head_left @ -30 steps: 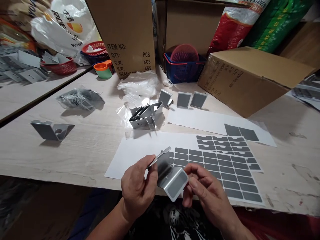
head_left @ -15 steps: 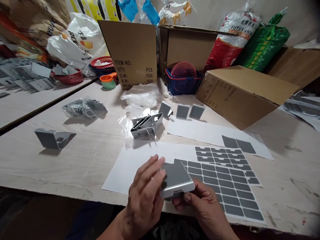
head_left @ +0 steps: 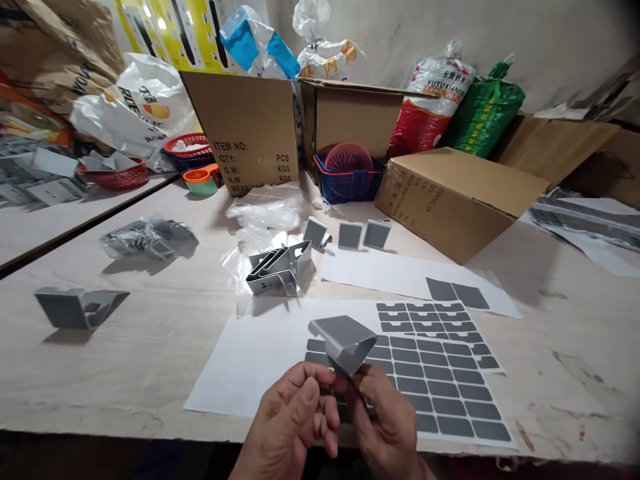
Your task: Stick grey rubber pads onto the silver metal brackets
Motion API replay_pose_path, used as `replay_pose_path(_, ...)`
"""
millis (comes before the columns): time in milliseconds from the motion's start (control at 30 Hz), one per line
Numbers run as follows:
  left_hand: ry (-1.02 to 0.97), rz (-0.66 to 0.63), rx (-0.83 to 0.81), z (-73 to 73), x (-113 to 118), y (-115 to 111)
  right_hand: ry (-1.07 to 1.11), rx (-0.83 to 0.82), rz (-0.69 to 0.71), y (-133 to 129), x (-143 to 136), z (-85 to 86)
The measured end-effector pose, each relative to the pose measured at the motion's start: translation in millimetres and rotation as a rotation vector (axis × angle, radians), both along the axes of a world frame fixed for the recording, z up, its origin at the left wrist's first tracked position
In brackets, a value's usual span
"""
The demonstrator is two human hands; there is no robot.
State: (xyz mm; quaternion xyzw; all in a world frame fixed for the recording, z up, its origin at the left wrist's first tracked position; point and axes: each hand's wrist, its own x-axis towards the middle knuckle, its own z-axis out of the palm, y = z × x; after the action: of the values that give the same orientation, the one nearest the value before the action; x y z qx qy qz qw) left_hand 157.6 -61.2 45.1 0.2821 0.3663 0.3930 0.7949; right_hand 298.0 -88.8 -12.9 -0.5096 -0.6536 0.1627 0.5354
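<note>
My right hand (head_left: 383,413) grips a bent grey metal stand (head_left: 345,337) by its lower part, above a sheet of grey stickers (head_left: 455,390). The stand is tilted, its flat grey face upward and its folded end toward the right. My left hand (head_left: 300,410) is beside it, fingers loosely curled and apart, the index fingertip close to the stand's lower edge; whether it touches is hard to tell. Farther back, several bent metal stands (head_left: 277,267) lie together on clear plastic. Another stand (head_left: 83,308) sits alone at the left.
Three small grey-faced stands (head_left: 350,235) stand behind a white sheet (head_left: 345,267) with two larger grey stickers (head_left: 456,293). Wrapped parts (head_left: 150,239) lie left. Cardboard boxes (head_left: 460,200), a blue basket (head_left: 345,183) and an orange-and-green tape roll (head_left: 201,181) line the back.
The stand has been turned over in my right hand, so its folded end now shows. My left hand has come off its top face and down beside it. The view has shifted.
</note>
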Motion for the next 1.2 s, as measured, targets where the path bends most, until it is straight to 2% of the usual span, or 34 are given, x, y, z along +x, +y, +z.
replay_pose_path(100,-0.009,0.057,-0.052,-0.1,5.3,0.4,-0.254,0.231,0.066,-2.0,5.6,-8.3)
replay_pose_path(167,-0.008,0.099,-0.077,-0.6,8.4,-0.6,-0.339,0.306,0.059,-2.1,5.8,-13.8)
replay_pose_path(300,-0.015,0.137,-0.063,-2.9,8.5,-0.7,-0.377,0.234,0.115,-1.4,-1.2,-18.8)
replay_pose_path(367,-0.011,0.116,0.004,-3.4,2.5,2.4,-0.371,0.188,0.147,-1.0,-4.2,-16.6)
replay_pose_path(433,-0.020,0.040,0.095,-2.4,-7.1,8.1,-0.295,0.103,0.185,-0.8,-4.6,-10.9)
replay_pose_path(533,-0.038,-0.143,0.186,1.3,-21.3,18.7,-0.012,-0.065,0.186,-1.5,-0.2,2.0)
replay_pose_path(667,-0.026,-0.351,0.192,1.8,-28.0,28.3,0.347,-0.247,0.052,-3.0,12.8,15.5)
replay_pose_path(733,-0.028,-0.418,0.176,-0.8,-26.5,30.1,0.468,-0.314,0.073,-3.4,19.9,18.4)
replay_pose_path(867,-0.037,-0.431,0.162,-4.8,-21.6,29.8,0.508,-0.382,0.225,-5.0,28.2,23.2)
replay_pose_path(1033,0.031,-0.318,0.285,-2.2,-20.7,28.1,0.616,-0.496,0.358,-6.7,23.3,32.6)
replay_pose_path(1200,0.038,-0.364,0.279,3.4,-17.0,27.8,0.603,-0.460,0.424,-2.9,18.8,25.2)
